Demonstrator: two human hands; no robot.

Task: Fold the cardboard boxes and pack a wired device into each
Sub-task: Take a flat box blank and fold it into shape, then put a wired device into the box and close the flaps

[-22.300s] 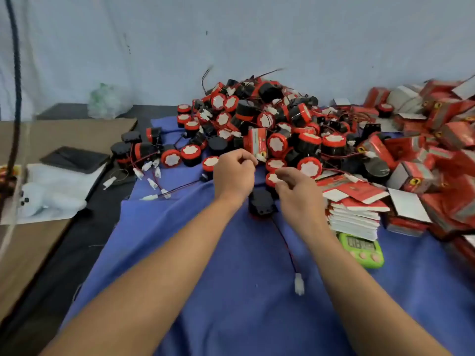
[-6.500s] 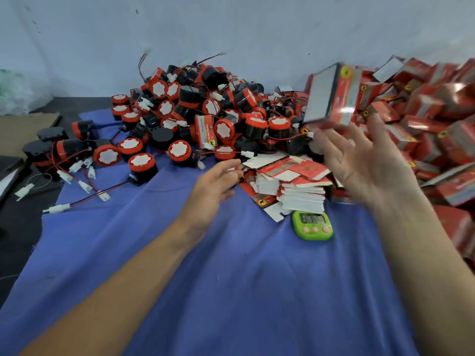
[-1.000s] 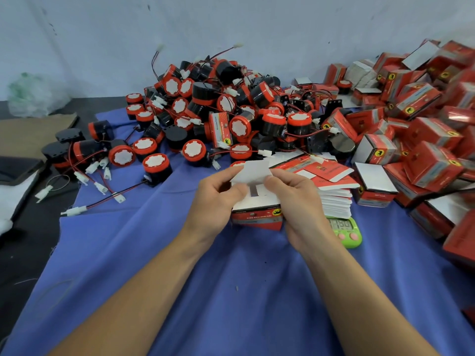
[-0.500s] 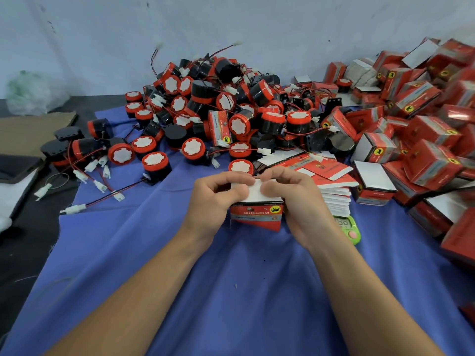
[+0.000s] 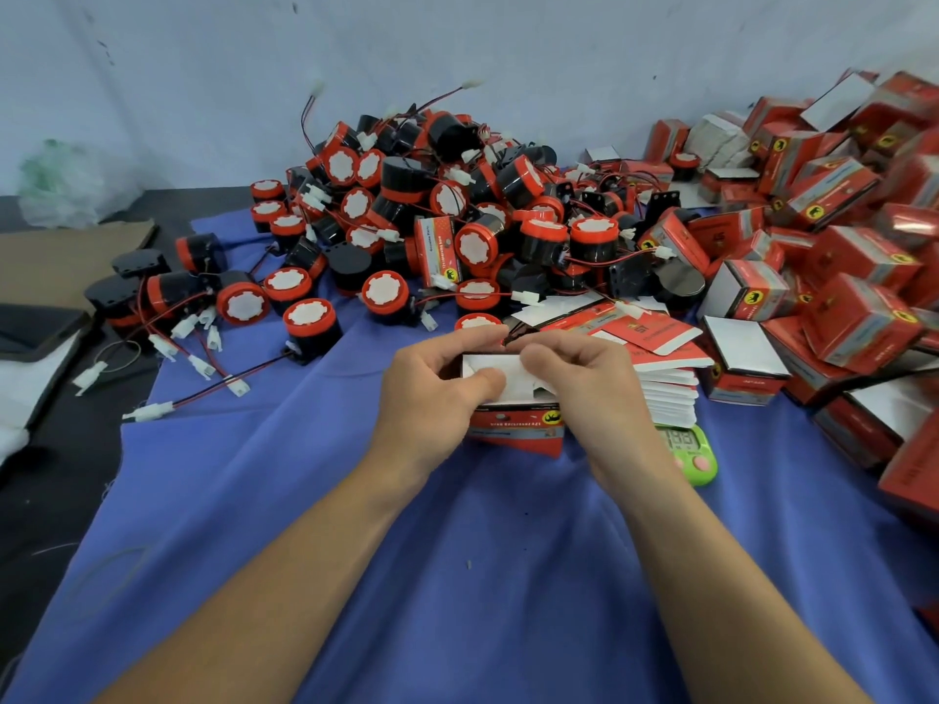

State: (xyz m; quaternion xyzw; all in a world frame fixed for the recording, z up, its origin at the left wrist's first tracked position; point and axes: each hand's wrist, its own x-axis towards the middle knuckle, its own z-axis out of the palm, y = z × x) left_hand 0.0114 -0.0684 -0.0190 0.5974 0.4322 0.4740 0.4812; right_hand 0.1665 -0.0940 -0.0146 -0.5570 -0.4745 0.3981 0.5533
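Box (image 5: pixel 518 426) on blue cloth (image 5: pixel 457 576); pale wall (image 5: pixel 508 43) behind device pile (image 5: pixel 447 205).

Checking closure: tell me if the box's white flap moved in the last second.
Yes: the white flap has folded down onto the box, which stays beside the green timer.

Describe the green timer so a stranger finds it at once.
On the blue cloth, look just right of the right hand holding a red box, before the stack of flat cartons. The timer lies there, the only bright green thing, with pink buttons.
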